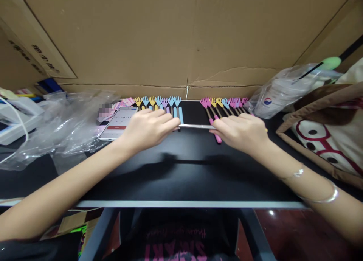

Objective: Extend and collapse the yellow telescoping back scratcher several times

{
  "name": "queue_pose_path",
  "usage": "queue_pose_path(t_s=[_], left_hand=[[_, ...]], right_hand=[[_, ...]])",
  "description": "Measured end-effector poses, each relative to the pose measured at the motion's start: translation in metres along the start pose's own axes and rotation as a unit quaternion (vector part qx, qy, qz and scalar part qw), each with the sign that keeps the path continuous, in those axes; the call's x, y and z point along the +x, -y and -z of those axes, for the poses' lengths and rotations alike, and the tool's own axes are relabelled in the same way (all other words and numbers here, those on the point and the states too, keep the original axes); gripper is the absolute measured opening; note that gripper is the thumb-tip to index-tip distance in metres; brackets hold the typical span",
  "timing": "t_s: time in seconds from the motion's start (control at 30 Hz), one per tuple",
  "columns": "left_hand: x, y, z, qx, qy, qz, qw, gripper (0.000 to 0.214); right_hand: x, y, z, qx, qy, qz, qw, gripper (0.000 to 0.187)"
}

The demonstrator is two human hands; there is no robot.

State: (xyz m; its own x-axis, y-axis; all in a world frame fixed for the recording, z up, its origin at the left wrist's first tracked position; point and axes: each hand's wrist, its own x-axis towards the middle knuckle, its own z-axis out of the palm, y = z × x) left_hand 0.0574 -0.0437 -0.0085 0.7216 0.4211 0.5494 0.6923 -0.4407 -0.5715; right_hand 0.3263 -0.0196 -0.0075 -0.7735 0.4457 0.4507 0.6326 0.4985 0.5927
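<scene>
Both my fists are closed around a back scratcher [197,126], whose thin metal rod runs level between them above the black table. My left hand [153,126] covers its left end, and my right hand [241,130] covers most of its right end, where a small yellow bit shows past the fist. Behind my left hand lies a row of back scratchers [171,101] with yellow, blue and purple claws. Beyond my right hand is a second group of back scratchers [234,102] in pink, yellow, blue and purple; one pink handle [217,136] sticks out beside that hand.
A phone [116,123] showing a timer lies left of my left hand, beside crumpled clear plastic bags [73,121]. On the right stand a bagged cup [280,94] and a brown-edged fabric bag [326,128]. Cardboard [170,38] walls the back of the table [181,181].
</scene>
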Motion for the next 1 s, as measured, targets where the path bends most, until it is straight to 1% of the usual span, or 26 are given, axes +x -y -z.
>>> queue_pose_path(t_s=[0.13, 0.2, 0.3, 0.33, 0.37, 0.4, 0.43, 0.47, 0.53, 0.57, 0.63, 0.73, 0.83, 0.93, 1.0], left_hand=[[-0.019, 0.028, 0.0, 0.036, 0.017, -0.002, 0.999, 0.023], [-0.028, 0.039, -0.001, 0.041, 0.025, 0.01, 0.999, 0.023], [-0.041, 0.055, -0.001, 0.051, 0.03, 0.032, 0.998, 0.025], [-0.047, 0.061, 0.0, 0.052, 0.032, 0.042, 0.997, 0.025], [-0.053, 0.067, 0.0, 0.051, 0.04, 0.057, 0.996, 0.026], [-0.06, 0.074, 0.0, 0.044, 0.043, 0.078, 0.995, 0.026], [-0.068, 0.081, -0.001, 0.038, 0.06, 0.096, 0.993, 0.027], [-0.076, 0.087, -0.002, 0.038, 0.075, 0.111, 0.99, 0.028], [-0.091, 0.097, -0.004, 0.034, 0.09, 0.116, 0.988, 0.028], [-0.097, 0.101, -0.006, 0.032, 0.095, 0.114, 0.988, 0.027], [-0.106, 0.105, -0.009, 0.024, 0.101, 0.112, 0.988, 0.026], [-0.112, 0.109, -0.012, 0.009, 0.104, 0.129, 0.986, 0.027], [-0.118, 0.113, -0.014, -0.016, 0.102, 0.123, 0.987, 0.03], [-0.123, 0.116, -0.015, -0.027, 0.104, 0.117, 0.987, 0.031], [-0.125, 0.118, -0.015, -0.02, 0.106, 0.126, 0.986, 0.031]], right_hand=[[-0.023, -0.034, -0.009, -0.037, 0.029, -0.028, 0.999, 0.045], [-0.037, -0.05, -0.014, -0.058, 0.044, -0.046, 0.996, 0.045], [-0.061, -0.079, -0.023, -0.063, 0.075, -0.09, 0.991, 0.047], [-0.07, -0.091, -0.026, -0.058, 0.09, -0.116, 0.987, 0.049], [-0.079, -0.105, -0.03, -0.053, 0.107, -0.149, 0.982, 0.05], [-0.087, -0.119, -0.034, -0.031, 0.132, -0.161, 0.978, 0.05], [-0.096, -0.134, -0.038, -0.009, 0.162, -0.174, 0.971, 0.051], [-0.103, -0.147, -0.043, 0.0, 0.183, -0.207, 0.961, 0.049], [-0.114, -0.168, -0.051, 0.045, 0.251, -0.245, 0.935, 0.042], [-0.118, -0.174, -0.055, 0.065, 0.272, -0.255, 0.926, 0.04], [-0.122, -0.179, -0.059, 0.091, 0.268, -0.267, 0.921, 0.038], [-0.124, -0.178, -0.059, 0.119, 0.258, -0.271, 0.92, 0.04], [-0.123, -0.181, -0.06, 0.113, 0.256, -0.271, 0.921, 0.037], [-0.122, -0.189, -0.064, 0.111, 0.27, -0.257, 0.921, 0.043], [-0.123, -0.193, -0.066, 0.116, 0.257, -0.241, 0.929, 0.05]])
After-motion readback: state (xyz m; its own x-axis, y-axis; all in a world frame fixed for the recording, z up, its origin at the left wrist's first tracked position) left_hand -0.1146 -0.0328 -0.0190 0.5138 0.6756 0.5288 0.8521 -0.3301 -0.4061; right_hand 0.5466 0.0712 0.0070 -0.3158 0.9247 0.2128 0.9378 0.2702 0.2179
